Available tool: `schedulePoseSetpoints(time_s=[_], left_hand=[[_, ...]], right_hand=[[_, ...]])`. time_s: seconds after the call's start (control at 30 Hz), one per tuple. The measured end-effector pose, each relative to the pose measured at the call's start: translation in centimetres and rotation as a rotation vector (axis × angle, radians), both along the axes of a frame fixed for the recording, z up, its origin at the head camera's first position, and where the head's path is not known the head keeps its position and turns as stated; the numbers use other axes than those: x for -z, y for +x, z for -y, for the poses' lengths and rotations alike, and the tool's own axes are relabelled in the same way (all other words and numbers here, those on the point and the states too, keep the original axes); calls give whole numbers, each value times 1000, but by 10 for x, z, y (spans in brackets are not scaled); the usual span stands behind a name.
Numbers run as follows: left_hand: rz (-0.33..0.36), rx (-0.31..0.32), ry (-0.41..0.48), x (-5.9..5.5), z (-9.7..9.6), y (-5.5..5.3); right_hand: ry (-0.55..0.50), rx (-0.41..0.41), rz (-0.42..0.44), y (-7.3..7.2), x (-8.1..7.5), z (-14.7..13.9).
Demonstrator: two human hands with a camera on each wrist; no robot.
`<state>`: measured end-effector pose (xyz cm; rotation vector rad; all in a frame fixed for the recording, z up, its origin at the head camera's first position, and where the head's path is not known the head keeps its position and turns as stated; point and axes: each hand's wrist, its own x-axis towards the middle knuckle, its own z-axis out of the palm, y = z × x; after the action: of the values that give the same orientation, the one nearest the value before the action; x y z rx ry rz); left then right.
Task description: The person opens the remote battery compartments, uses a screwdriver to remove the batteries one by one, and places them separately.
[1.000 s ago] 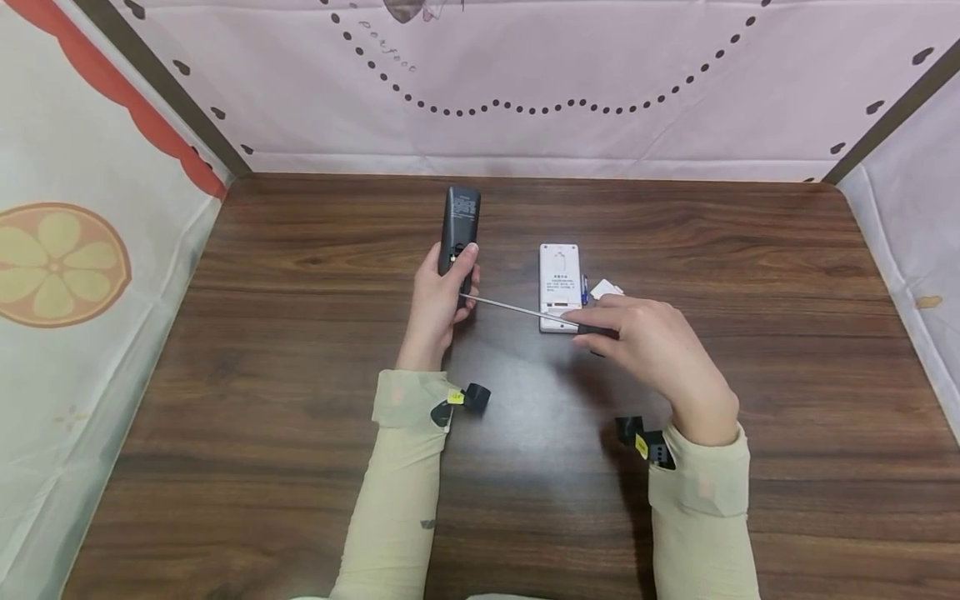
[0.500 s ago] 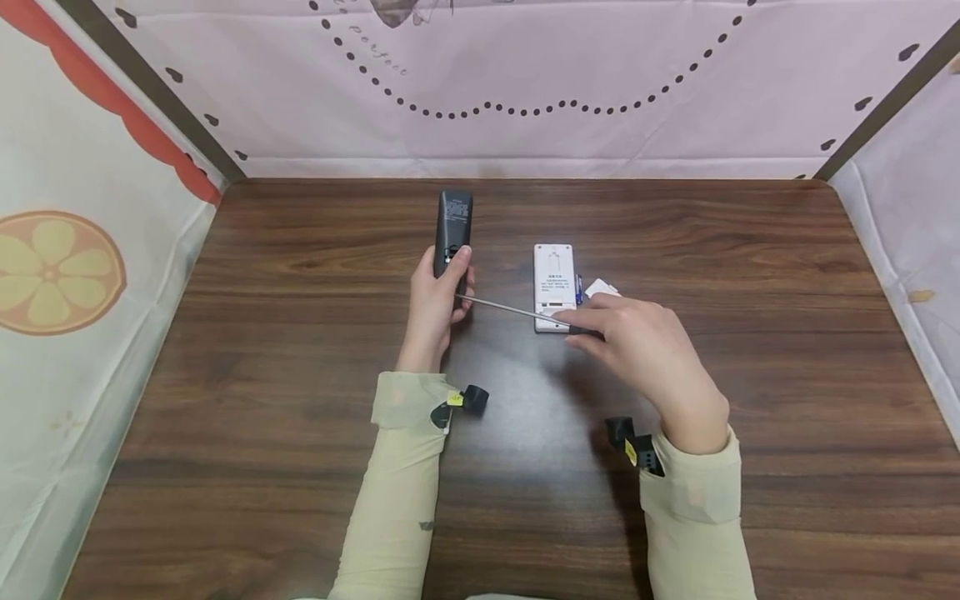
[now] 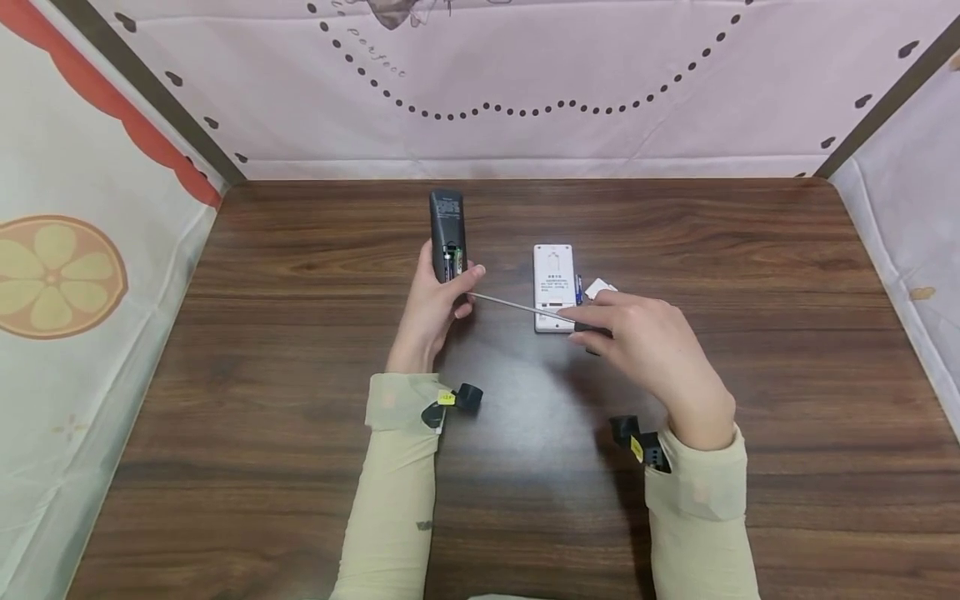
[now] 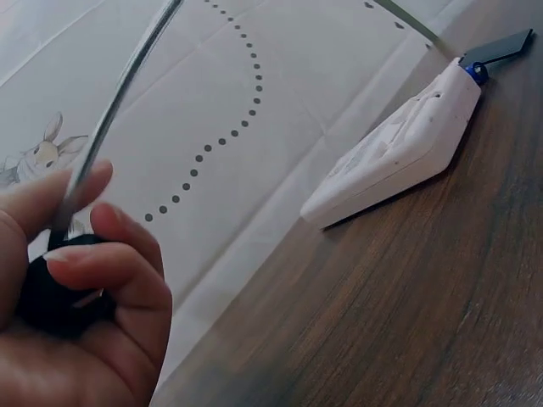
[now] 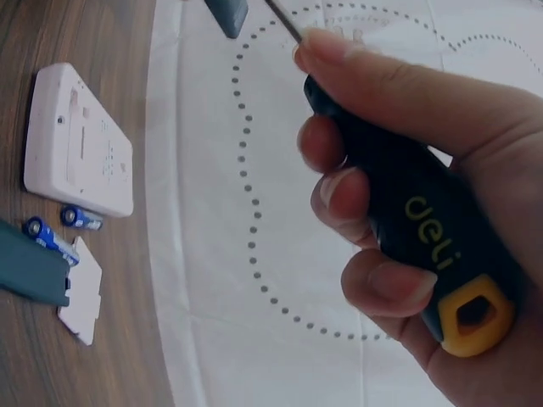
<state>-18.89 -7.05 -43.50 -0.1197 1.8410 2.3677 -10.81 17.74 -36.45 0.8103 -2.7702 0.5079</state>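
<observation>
My left hand [image 3: 430, 315] holds a black remote control [image 3: 447, 221] back side up, fingers wrapped round its lower end. Its battery compartment lies uncovered, and batteries [image 3: 453, 260] show inside it. My right hand [image 3: 651, 346] grips a screwdriver [image 5: 424, 212] by its dark handle with a yellow end. The metal shaft [image 3: 517, 306] runs leftward, its tip right at the left hand and the remote's lower end. In the left wrist view the shaft [image 4: 114, 110] crosses in front of the left fingers. Under the shaft, on the table, lies a white remote control [image 3: 553, 271], back up.
Beside the white remote are blue batteries [image 5: 81, 218], a white battery cover [image 5: 82, 292] and a dark flat piece [image 5: 32, 267]. The wooden table [image 3: 262, 417] is bounded by a pink patterned cloth wall [image 3: 480, 142] behind and cloth at both sides.
The left thumb has shifted right off the compartment, so the batteries inside show. The black remote has moved slightly left; the right hand with the screwdriver has barely moved.
</observation>
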Motion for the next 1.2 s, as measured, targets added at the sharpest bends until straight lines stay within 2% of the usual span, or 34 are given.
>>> schedulePoseSetpoints(time_s=[0.2,0.33,0.53,0.63,0.7,0.77,0.87,1.07,1.2], left_hand=[[-15,66,44,-1,0,0],[-18,80,40,0,-1,0],[-11,51,19,-1,-1,0],[-1,31,0,-9,-2,4],[7,12,-9,-9,-3,4],[11,-5,-11,-9,-3,4],[8,-14,6,-2,-1,1],[6,6,50,-2,1,0],[17,-15,60,0,2,0]], right_hand=[[-55,-25,27,0,3,-6],[-64,-11,47,0,3,-7],[-53,-12,16,-1,4,-4],[-53,-14,-19,-1,6,-3],[-53,-12,-44,-2,6,-2],[-53,-11,-66,-2,6,-1],[-55,-12,-91,-3,6,1],[-60,-3,-131,-3,7,4],[-59,3,-140,-3,7,7]])
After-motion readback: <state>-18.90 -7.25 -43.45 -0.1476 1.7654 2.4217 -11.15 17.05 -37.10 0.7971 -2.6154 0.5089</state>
